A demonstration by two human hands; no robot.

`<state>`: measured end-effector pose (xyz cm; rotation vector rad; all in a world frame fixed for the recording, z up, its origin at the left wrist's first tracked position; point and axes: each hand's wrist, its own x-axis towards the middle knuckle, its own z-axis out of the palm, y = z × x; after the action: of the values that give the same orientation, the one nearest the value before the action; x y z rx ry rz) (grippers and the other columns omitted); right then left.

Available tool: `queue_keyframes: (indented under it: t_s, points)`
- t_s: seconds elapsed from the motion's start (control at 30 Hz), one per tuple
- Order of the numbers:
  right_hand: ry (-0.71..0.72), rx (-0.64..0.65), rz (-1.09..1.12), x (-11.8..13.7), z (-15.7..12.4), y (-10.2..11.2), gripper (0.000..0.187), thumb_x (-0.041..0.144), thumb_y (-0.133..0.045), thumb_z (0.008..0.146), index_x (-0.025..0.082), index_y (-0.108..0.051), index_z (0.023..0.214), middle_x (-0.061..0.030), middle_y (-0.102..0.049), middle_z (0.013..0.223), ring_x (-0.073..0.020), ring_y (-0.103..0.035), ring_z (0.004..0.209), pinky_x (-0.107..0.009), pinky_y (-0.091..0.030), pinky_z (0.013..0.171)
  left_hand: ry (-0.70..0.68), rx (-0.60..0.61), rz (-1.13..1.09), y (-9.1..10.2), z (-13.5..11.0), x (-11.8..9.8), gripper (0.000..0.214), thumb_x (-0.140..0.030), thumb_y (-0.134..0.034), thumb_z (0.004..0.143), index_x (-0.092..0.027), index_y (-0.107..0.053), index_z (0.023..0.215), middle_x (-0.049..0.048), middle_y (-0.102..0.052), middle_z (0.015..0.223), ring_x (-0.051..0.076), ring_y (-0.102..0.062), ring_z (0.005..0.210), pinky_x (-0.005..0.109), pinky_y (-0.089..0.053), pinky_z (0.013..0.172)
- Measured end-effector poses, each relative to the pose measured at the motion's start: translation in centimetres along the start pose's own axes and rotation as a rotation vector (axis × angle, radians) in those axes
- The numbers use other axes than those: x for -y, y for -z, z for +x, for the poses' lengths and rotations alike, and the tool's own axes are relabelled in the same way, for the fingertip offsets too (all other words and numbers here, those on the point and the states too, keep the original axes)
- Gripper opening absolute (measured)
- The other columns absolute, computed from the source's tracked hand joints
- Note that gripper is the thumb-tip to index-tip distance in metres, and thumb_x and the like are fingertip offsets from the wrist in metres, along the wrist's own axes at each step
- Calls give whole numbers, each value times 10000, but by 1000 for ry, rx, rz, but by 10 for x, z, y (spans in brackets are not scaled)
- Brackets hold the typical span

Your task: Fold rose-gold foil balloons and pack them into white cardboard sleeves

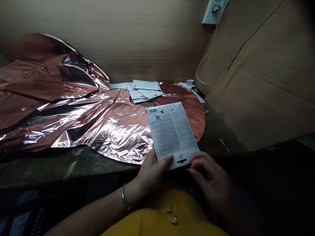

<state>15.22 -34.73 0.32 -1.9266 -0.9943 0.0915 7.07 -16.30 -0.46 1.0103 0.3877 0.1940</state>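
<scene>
A white printed card (172, 132) with a barcode and small text stands tilted at the table's front edge, over rose-gold foil balloons (103, 121). My left hand (150, 173), with a bangle at the wrist, grips the card's lower left edge with the thumb on its face. My right hand (209, 178) has its fingers closed on the card's lower right corner, by the hang hole. A flat round rose-gold balloon (194, 111) lies right behind the card.
Crumpled foil balloons are heaped at the left (49, 75). A stack of similar white cards (145, 90) lies at the back. A power strip (214, 11) with a white cable hangs on the wooden wall. The dark table edge (73, 164) runs along the front.
</scene>
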Motion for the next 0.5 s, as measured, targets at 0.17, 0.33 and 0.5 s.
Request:
queue_keyframes:
  t_s: [0.17,0.33,0.5]
  points:
    - [-580,23,16,-59,-35,85,398,645,-623,738,265,-739,760,-122,-710,1035,-356,-633,1010,-470,-519,884,-2,62,-116,-18,-1,12,462,-339,-778,740,-124,-634,1123,151,-675,1155,306,-656,1009,409,-519,889]
    - [-698,-66,508,-64,13,50,648,566,-810,560,249,-665,1106,-141,-704,1116,-379,-670,966,-493,-571,760,62,178,-62,-28,2,22,455,-322,-809,683,-152,-661,1077,114,-707,1050,278,-667,942,397,-519,853]
    - [-521,7,702,-62,106,1,458,495,-759,708,225,-621,1051,-78,-740,946,-300,-699,787,-438,-573,669,7,-18,330,18,61,-56,386,-232,-807,692,-141,-672,1042,105,-689,968,244,-647,869,381,-521,796]
